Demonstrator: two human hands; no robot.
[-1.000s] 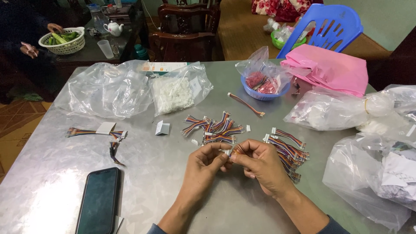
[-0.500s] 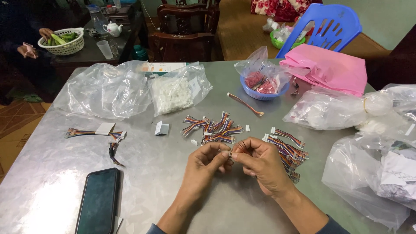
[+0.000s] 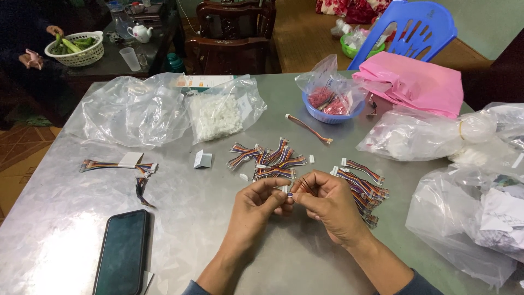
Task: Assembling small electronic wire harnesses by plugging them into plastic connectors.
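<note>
A grey metal table (image 3: 71, 229) carries a dark phone (image 3: 122, 252) at the near left, clear plastic bags (image 3: 134, 109) along the far edge, a pink bag (image 3: 415, 82), a blue bowl (image 3: 330, 113), and bundles of multicoloured ribbon wires (image 3: 267, 158) scattered across its middle.
</note>
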